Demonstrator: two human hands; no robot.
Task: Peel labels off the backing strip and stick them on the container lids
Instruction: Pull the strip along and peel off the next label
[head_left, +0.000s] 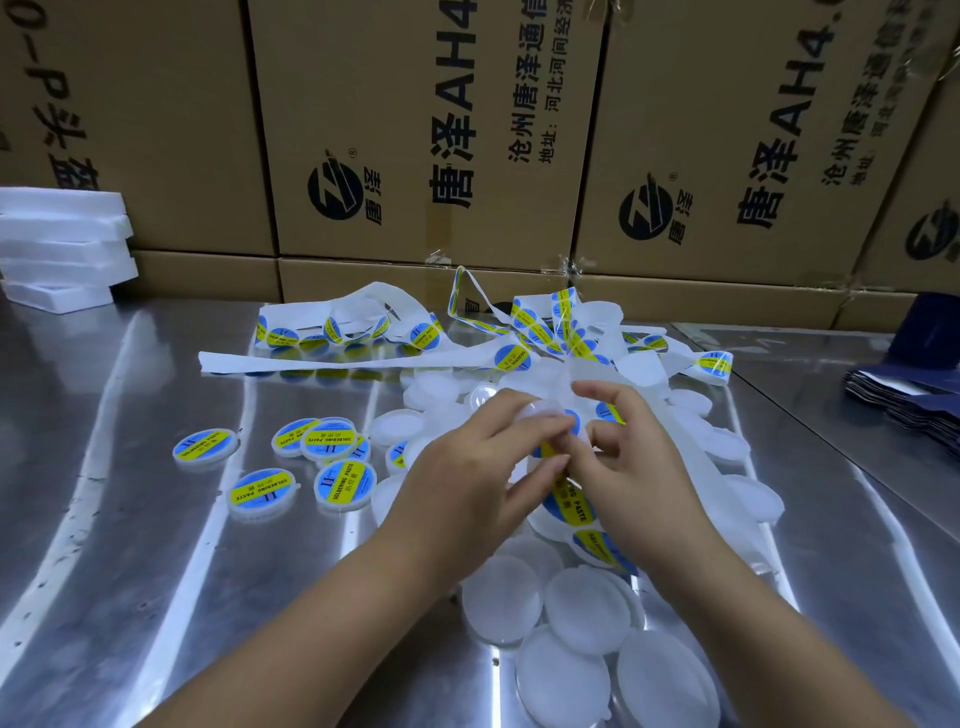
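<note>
Grips a clear lid (537, 410) in left hand (467, 467); pinches a blue-and-yellow label (571, 421) against it with right hand (639, 457), above unlabelled lids (582, 608); labelled lids (332, 441) left, backing strip (363, 364) behind, on steel table (156, 545).

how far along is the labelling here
Done: several labelled lids lie left of the hands. In hand: the left hand holds a lid while the right hand pinches a label at it. Left: many bare lids in front and a backing strip carrying labels.
</note>
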